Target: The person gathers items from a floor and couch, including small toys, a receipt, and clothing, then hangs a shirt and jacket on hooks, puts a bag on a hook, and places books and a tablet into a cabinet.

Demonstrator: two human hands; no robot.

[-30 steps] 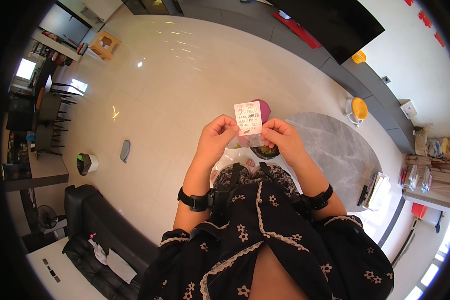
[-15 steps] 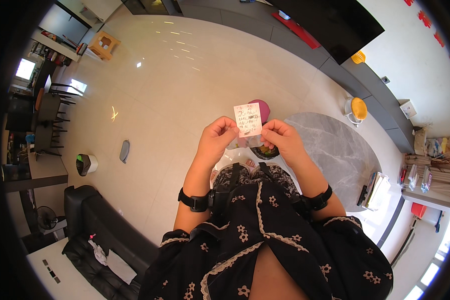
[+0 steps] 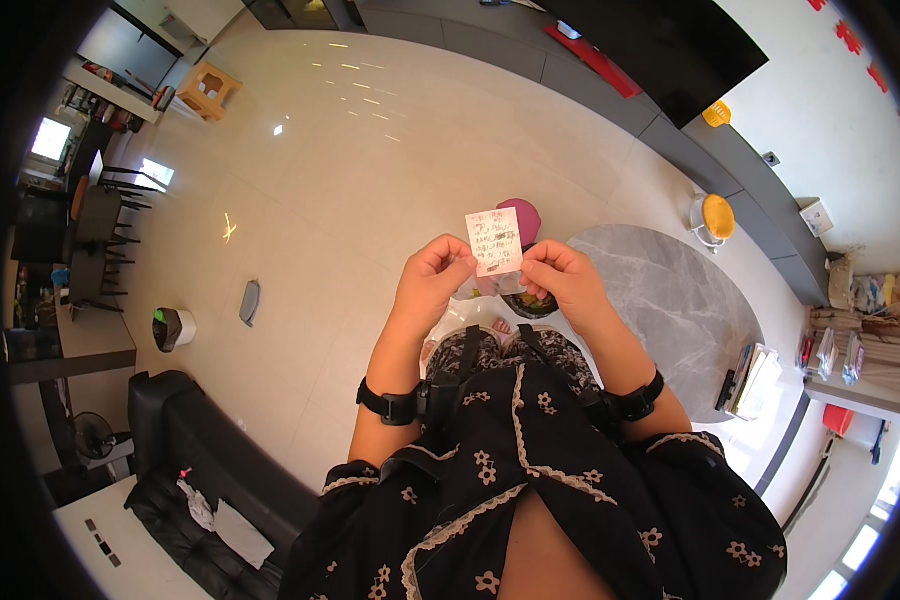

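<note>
Because the left hand (image 3: 434, 282) and right hand (image 3: 572, 284) each pinch a lower side edge between closed fingers, the small, square, pale-pink paper note (image 3: 493, 238) sits flat between them, most of its dark-marked face uncovered.

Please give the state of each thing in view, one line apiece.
Paper note, unfolded, written on
Left hand, pinching the note's left edge
Right hand, pinching the note's right edge
Television, screen dark
Waste bin, upright, uncovered
Fan, cannot tell whether running
</note>
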